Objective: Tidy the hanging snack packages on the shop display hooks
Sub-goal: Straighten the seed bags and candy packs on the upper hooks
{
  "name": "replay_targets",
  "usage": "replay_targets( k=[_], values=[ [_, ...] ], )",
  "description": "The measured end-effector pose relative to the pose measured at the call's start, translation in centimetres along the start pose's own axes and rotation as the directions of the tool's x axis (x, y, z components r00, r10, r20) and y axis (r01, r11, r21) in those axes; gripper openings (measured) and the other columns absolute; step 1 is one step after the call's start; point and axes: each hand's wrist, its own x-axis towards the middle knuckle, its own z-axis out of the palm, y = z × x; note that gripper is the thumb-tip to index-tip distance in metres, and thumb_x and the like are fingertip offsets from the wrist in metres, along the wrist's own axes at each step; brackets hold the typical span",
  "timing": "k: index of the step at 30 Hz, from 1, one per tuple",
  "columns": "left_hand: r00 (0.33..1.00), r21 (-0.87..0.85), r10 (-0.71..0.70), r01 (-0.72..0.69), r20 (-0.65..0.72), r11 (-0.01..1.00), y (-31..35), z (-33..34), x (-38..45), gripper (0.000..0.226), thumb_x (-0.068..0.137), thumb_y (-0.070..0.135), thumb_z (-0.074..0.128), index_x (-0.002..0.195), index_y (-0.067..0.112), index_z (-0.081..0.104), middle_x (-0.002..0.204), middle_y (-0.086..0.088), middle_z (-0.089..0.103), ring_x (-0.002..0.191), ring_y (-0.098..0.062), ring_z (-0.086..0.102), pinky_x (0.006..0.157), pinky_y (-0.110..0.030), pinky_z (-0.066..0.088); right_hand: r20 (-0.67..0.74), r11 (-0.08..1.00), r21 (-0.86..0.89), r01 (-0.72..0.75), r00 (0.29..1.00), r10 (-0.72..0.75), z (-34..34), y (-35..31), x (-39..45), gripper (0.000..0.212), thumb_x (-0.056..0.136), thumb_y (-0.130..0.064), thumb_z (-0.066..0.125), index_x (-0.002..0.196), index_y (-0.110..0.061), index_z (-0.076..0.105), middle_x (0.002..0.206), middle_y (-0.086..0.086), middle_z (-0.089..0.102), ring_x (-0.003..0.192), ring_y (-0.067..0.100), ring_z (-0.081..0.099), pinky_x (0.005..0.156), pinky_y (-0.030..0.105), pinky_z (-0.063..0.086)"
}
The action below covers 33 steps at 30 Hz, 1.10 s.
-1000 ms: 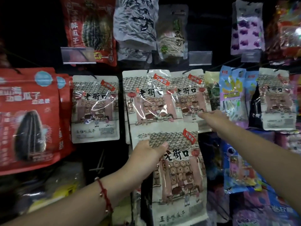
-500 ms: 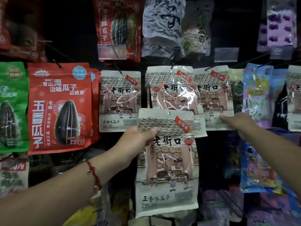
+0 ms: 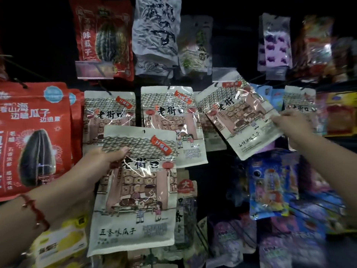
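the left hand [image 3: 100, 161] is reaching up from the lower left with a red cord bracelet [image 3: 35, 211] on its wrist, its fingers curled behind the upper left corner of a cream seed packet [image 3: 135, 192] and the thumb pressing across the tiled-roof print on the front, so the packet is hanging upright below the grip, off any hook. the right hand [image 3: 291, 123] is stretching in from the lower right, its fingertips pinching the right edge of a second cream packet [image 3: 239, 118], which is tilting with its top leaning left toward the hooks; whether it is on a hook cannot be told. counting cream packets of this street-scene design: two are being held, two are hanging side by side on the hooks behind, the left hanging packet [image 3: 108, 111] and the middle hanging packet [image 3: 170, 117], another is partly hiding behind the tilted one, and one more is hanging at the far right [image 3: 299, 105]. a big red sunflower-seed bag [image 3: 32, 136] is hanging at the left.
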Motion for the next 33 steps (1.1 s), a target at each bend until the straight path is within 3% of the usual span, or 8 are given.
replay_targets(
  k=[6,12,17,20,22,25,29,33],
  values=[
    [0.999,0.004,-0.033,0.033,-0.025,0.999,0.5,0.2,0.5,0.094,0.048,0.061,0.083,0.12,0.004,0.064,0.109,-0.008,0.073,0.106,-0.028,0.066,0.11,-0.047,0.039,-0.012,1.0,0.007,-0.014,1.0,0.014,-0.3,0.2,0.2,0.005,0.094,-0.009,0.064,0.094,-0.009,0.059,0.092,0.01,0.062,0.071,0.018,0.058,0.057,0.028,0.044],
    [0.997,0.009,0.054,-0.053,-0.049,0.999,1.9,0.9,1.1,0.103,0.006,0.078,0.083,0.083,0.011,0.07,0.059,0.009,0.072,0.073,-0.015,0.065,0.077,-0.025,0.042,-0.12,0.997,-0.075,0.0,0.993,-0.009,1.0,0.3,-0.7,0.017,0.095,-0.019,0.064,0.093,-0.004,0.057,0.087,0.007,0.055,0.077,0.026,0.054,0.062,0.034,0.041],
    [0.999,0.001,0.01,-0.01,-0.03,1.0,2.4,1.7,2.2,0.064,0.06,0.045,0.084,0.108,0.003,0.072,0.104,-0.012,0.076,0.104,-0.028,0.067,0.108,-0.045,0.042,-0.121,0.995,-0.094,-0.025,0.993,0.014,2.3,1.4,-1.5,0.014,0.099,-0.024,0.058,0.099,-0.012,0.05,0.1,0.005,0.054,0.088,0.025,0.052,0.072,0.032,0.037],
    [0.997,0.092,-0.001,0.008,-0.083,0.996,3.0,2.4,3.7,0.057,0.085,0.037,0.075,0.119,-0.008,0.065,0.123,-0.028,0.065,0.098,-0.027,0.058,0.099,-0.047,0.045,-0.135,0.995,-0.089,-0.047,0.99,0.035,2.9,2.0,-1.7,0.013,0.099,-0.025,0.056,0.098,-0.014,0.049,0.1,0.003,0.054,0.089,0.026,0.052,0.074,0.031,0.035],
    [0.994,0.122,0.023,-0.01,-0.107,0.992,2.9,2.4,4.8,0.073,0.074,0.051,0.08,0.115,-0.007,0.066,0.113,-0.028,0.069,0.081,-0.026,0.061,0.077,-0.04,0.051,-0.162,0.996,-0.078,-0.051,0.986,0.037,3.2,2.4,-1.7,0.013,0.099,-0.024,0.056,0.094,-0.013,0.05,0.099,0.005,0.057,0.09,0.027,0.054,0.073,0.03,0.035],
    [0.991,0.122,0.055,-0.04,-0.122,0.992,4.0,3.5,4.1,0.043,0.091,0.031,0.07,0.108,-0.008,0.065,0.081,-0.012,0.064,0.06,-0.014,0.05,0.056,-0.027,0.039,-0.188,0.998,-0.041,-0.041,0.982,0.032,3.4,2.9,-1.6,0.012,0.098,-0.02,0.057,0.092,-0.012,0.051,0.101,0.007,0.059,0.086,0.025,0.054,0.071,0.028,0.034],
    [0.987,0.133,0.006,0.015,-0.162,0.991,5.4,4.8,4.3,0.022,0.097,0.027,0.062,0.084,0.009,0.062,0.075,-0.002,0.052,0.061,-0.02,0.045,0.074,-0.029,0.036,-0.192,0.999,0.017,-0.036,0.981,0.039,3.5,3.1,-1.5,0.01,0.097,-0.018,0.059,0.093,-0.013,0.052,0.105,0.008,0.06,0.089,0.025,0.055,0.074,0.028,0.037],
    [0.974,0.192,-0.02,0.065,-0.225,0.979,5.1,4.1,6.9,0.028,0.093,0.04,0.063,0.078,0.016,0.06,0.082,-0.005,0.054,0.073,-0.028,0.052,0.062,-0.029,0.031,-0.174,0.997,0.061,-0.051,0.983,0.061,3.3,3.0,-1.3,0.008,0.098,-0.018,0.057,0.096,-0.012,0.053,0.101,0.006,0.059,0.087,0.024,0.054,0.067,0.026,0.034]
  ],
)
